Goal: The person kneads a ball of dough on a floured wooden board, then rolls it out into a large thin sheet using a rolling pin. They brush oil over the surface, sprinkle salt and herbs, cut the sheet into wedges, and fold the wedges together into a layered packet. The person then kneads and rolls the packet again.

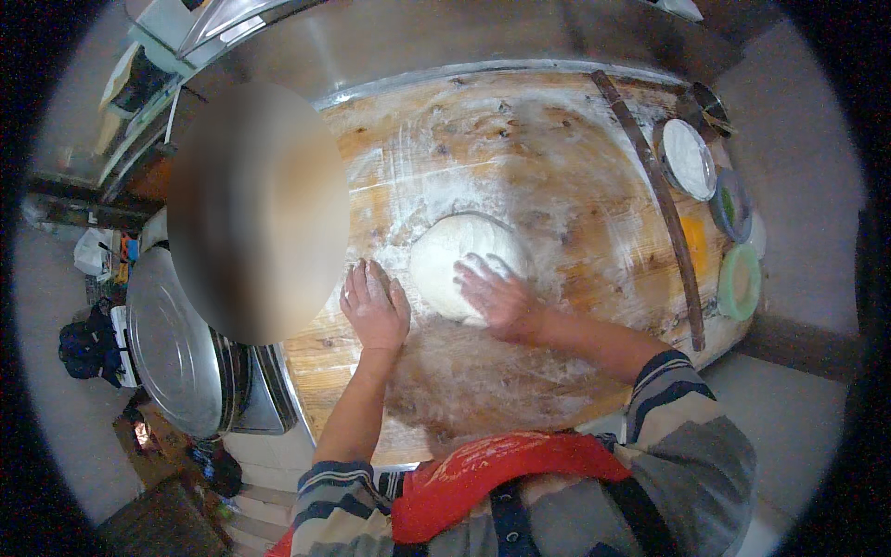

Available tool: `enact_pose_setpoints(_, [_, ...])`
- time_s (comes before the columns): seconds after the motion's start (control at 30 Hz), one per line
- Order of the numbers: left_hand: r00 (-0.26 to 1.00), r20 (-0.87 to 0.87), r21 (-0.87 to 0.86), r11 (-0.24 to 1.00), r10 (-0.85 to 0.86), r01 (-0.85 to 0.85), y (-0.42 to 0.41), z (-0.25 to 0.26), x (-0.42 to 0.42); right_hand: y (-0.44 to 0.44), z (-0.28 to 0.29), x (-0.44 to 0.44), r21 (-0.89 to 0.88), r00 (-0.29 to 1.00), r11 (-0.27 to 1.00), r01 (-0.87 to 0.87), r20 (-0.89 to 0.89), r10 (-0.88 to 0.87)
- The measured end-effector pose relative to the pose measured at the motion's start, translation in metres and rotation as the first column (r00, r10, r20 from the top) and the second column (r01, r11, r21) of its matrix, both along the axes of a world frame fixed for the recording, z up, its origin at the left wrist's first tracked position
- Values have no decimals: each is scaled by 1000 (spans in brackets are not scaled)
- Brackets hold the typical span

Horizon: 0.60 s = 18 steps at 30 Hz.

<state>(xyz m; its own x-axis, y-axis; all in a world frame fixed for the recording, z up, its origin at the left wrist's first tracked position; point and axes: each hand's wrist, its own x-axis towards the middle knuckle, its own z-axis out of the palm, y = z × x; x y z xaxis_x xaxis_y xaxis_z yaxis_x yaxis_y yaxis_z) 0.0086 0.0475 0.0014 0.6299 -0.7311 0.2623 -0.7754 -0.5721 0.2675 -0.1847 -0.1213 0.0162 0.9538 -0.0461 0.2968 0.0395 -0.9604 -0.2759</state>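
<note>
A smooth, pale round of dough (445, 257) lies near the middle of a floured wooden board (418, 163). My right hand (498, 296) rests palm down on the dough's lower right part, its fingers spread and dusted white. Left of the dough, apart from it, my left hand (376, 306) is flat over the board with its thumb held off from the fingers. Neither hand grips anything. Loose flour lies thickest around the dough's upper edge.
A long, dark wooden rolling pin (658, 181) lies along the right side. Beyond it stand a bowl of white flour (689, 159), a covered bowl with something green (731, 205) and a green-rimmed container (740, 282). Large round metal trays (174, 341) stand at left. A blurred oval hides the board's upper left.
</note>
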Motion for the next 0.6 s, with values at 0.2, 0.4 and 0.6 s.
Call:
enact_pose_setpoints(0.2, [999, -30, 10, 1000, -12, 13, -4, 0, 0, 8, 14, 89, -89, 970, 993, -76, -239, 53])
enact_pose_setpoints(0.4, [999, -39, -14, 1000, 6, -7, 1, -4, 1, -38, -6, 26, 155, 911, 910, 384, -220, -348])
enact_pose_setpoints(0.6, [994, -101, -183, 983, -47, 28, -5, 4, 3, 13, 24, 0, -45, 979, 995, 88, -179, -94])
